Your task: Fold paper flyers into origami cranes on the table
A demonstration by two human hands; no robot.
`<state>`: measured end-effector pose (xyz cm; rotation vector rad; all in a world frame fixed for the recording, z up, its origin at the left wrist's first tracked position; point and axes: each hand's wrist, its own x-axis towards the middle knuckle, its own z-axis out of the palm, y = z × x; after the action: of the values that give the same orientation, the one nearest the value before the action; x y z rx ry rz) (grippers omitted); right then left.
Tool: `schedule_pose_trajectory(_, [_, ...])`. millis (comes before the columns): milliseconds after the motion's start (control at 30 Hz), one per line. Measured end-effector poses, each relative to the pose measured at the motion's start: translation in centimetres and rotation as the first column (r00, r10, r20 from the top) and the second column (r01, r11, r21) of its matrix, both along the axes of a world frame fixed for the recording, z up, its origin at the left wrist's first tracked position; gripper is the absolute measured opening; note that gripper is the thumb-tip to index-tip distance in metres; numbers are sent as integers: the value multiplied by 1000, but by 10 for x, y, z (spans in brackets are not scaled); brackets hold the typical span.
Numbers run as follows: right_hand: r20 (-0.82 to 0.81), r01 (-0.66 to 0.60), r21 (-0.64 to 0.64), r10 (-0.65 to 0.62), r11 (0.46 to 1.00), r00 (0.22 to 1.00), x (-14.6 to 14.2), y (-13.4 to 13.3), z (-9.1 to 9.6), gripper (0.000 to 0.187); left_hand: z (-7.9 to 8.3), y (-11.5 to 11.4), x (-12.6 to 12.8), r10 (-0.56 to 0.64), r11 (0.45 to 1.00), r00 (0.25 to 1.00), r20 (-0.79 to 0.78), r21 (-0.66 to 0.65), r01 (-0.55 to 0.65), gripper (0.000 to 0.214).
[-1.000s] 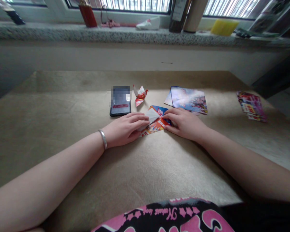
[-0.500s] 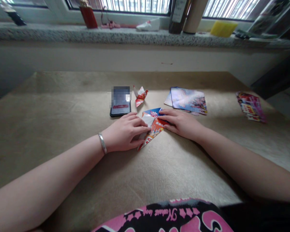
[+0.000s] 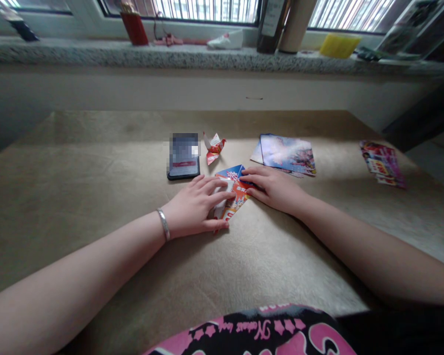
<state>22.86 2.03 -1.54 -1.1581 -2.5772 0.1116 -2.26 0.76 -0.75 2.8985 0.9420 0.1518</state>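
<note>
Folded paper (image 3: 240, 195): one, printed orange, red and blue, white section partly showing
Blue corner (image 3: 237, 170): far end, white markings
Pose: flat on table (image 3: 207, 276), narrow tip nearest

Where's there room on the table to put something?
Bare table: left of the phone, between the blue cards and pink papers, and between the arms. Crowded: the middle, where left hand and right hand touch the folded paper near the red bird.

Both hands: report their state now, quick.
Left hand: open, spread over the folded paper.
Right hand: touching the paper's right side; whether pinching it cannot be told.
</note>
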Motion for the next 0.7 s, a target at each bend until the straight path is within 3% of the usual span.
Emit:
schedule_pose_trajectory(167, [34,31,-18,-30,999,999,-5,-4,0,45,-2,-2,2,42,999,999,2,28,-42,75])
schedule_pose_trajectory(333, [34,28,-41,-27,999,999,-5,-5,-2,50,1,-2,1,55,997,996,-71,48,-52,73])
schedule_pose_trajectory(567, [-98,-54,-108,44,993,994,0,-1,-7,40,3,3,-5,3,1000,985,-171,-27,-8,86])
schedule_pose_trajectory(700, [-216,-107,-164,70,981,974,2,-1,-6,26,2,5,-7,-30,1000,984,-175,-5,30,73])
